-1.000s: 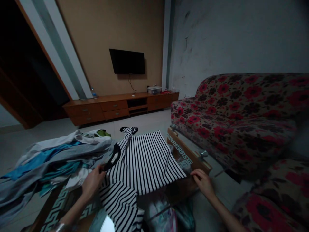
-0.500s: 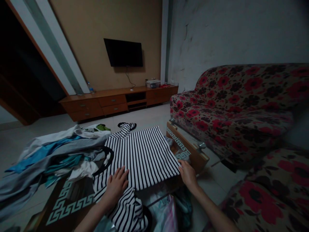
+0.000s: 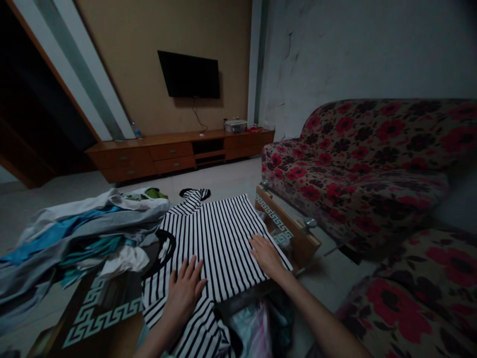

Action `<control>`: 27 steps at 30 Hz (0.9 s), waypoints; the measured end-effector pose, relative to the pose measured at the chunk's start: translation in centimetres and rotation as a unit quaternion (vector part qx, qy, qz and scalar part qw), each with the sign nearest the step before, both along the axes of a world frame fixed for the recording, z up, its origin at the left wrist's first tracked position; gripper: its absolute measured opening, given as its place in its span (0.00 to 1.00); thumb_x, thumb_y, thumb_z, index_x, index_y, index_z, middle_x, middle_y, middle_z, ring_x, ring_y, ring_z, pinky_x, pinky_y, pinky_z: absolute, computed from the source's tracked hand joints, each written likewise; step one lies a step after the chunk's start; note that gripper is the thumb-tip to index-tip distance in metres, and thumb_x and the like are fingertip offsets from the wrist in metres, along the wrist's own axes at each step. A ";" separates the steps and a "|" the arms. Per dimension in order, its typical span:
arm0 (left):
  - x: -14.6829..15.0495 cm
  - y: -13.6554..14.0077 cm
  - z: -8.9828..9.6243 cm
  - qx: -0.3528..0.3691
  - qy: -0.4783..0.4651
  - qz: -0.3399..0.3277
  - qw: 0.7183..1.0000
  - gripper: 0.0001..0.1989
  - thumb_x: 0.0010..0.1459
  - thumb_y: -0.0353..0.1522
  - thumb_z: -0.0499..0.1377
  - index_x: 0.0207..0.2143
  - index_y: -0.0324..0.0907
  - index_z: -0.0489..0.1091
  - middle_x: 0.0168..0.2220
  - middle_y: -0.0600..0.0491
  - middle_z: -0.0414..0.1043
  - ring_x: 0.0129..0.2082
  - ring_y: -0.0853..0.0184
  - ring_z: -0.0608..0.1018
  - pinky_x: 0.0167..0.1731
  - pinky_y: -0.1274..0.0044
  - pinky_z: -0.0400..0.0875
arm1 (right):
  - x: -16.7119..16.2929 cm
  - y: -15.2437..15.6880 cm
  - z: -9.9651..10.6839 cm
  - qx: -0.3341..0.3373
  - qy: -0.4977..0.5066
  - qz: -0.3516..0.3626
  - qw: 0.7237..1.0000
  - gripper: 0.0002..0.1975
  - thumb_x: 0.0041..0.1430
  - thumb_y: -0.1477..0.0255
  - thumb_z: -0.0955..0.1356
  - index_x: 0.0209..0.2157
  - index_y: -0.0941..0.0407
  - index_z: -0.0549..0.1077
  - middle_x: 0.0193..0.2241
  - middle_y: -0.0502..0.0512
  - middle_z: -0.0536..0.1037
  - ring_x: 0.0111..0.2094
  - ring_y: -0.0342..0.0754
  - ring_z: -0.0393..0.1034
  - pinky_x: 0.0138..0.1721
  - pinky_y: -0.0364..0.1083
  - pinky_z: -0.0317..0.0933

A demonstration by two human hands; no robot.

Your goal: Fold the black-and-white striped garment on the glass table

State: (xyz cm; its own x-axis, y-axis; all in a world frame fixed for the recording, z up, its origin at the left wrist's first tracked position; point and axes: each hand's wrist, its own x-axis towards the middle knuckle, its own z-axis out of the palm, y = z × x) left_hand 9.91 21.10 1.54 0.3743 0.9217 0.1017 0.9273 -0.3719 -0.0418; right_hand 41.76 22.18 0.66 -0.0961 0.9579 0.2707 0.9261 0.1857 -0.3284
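A black-and-white striped shirt (image 3: pixel 219 238) lies spread out over the glass coffee table, its black-trimmed neckline on the left. One sleeve reaches away at the top, and the other hangs over the near edge. My left hand (image 3: pixel 185 286) rests on the shirt near the neckline and near shoulder, palm down with fingers spread. On the lower part of the shirt, to the right, my right hand (image 3: pixel 266 253) lies flat with its fingers stretched out. Neither hand grips the cloth.
A heap of clothes (image 3: pixel 97 231) covers the table's left side. The coffee table (image 3: pixel 100 323) has a white key-pattern border. More fabric (image 3: pixel 253 328) shows below the near edge. A floral sofa (image 3: pixel 357 159) stands at right; a low TV cabinet (image 3: pixel 164 156) runs along the back wall.
My right hand has let go of the shirt's near right corner and moved left onto the cloth, flattening out. My left hand has shifted slightly, still lying on the shirt.
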 end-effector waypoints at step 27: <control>2.0 -3.9 -0.1 0.006 0.013 0.044 0.999 0.26 0.60 0.38 0.51 0.61 0.46 0.59 0.65 0.45 0.49 0.64 0.50 0.52 0.57 0.52 0.50 | -0.6 -3.2 -1.4 0.026 -0.036 0.037 0.998 0.21 0.61 0.77 0.58 0.55 0.57 0.67 0.58 0.58 0.65 0.60 0.51 0.55 0.59 0.54 0.52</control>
